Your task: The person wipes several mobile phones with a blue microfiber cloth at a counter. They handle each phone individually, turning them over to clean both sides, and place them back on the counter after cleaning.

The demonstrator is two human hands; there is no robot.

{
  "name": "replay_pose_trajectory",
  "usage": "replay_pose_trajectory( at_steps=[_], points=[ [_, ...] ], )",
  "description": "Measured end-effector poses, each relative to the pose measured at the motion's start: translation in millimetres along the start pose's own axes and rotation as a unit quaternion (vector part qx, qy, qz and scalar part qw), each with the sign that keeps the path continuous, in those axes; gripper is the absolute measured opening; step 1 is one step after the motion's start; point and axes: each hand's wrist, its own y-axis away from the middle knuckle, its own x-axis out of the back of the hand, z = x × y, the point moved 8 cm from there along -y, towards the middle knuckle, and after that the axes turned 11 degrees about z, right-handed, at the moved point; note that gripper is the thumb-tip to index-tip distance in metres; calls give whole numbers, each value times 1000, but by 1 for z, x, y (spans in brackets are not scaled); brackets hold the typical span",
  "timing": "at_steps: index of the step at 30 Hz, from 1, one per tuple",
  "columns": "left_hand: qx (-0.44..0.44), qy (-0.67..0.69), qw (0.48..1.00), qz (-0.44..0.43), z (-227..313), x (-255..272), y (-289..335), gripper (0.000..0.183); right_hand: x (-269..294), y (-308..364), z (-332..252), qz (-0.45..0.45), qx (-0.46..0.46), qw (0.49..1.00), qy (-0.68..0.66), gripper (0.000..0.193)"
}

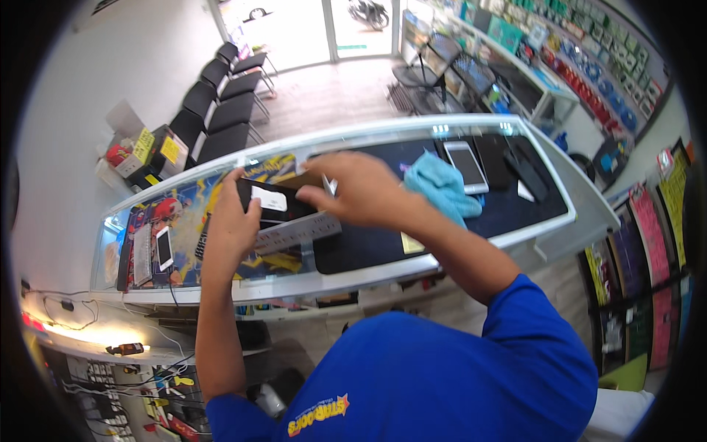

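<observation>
Over the glass counter, a box (298, 233) with a pale grey printed side stands with its top opened, its inside dark. A white piece (269, 198) shows inside it. My left hand (233, 221) grips the box's left end, thumb along the edge. My right hand (361, 190), a little blurred, is at the top right with thumb and fingers closed on a brown cardboard flap (294, 179). A crumpled light-blue cloth (440, 186) lies right of my right hand, against a white phone (465, 163). Left of my left hand lies another white phone (164, 247).
The counter (368, 278) has a raised white rim. A dark mat (361, 250) covers its right part, with a black device (524, 175) on it. A keyboard (142, 254) lies at the left. Black chairs (200, 99) line the far left wall; display racks (589, 66) stand at the right.
</observation>
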Motion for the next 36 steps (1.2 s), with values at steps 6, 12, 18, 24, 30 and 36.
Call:
replay_pose_trajectory(
  at_steps=[6,12,18,24,30,36],
  points=[
    [-94,-186,978,5,15,-15,24,60,74,115,121,-41,-193,949,244,69],
    [-169,-159,967,104,81,-17,21,54,88,163,164,120,-238,954,137,40],
    [-267,122,956,29,220,-93,32,37,244,199,225,465,-317,697,-445,45],
    [-306,107,940,-101,342,-274,31,52,400,289,275,543,-175,634,-522,53],
    [-252,-149,949,-116,410,-406,28,101,429,352,335,527,-266,683,-429,59],
    [-60,-189,962,-188,407,-418,30,114,373,368,356,357,-418,764,-339,58]
  ],
)
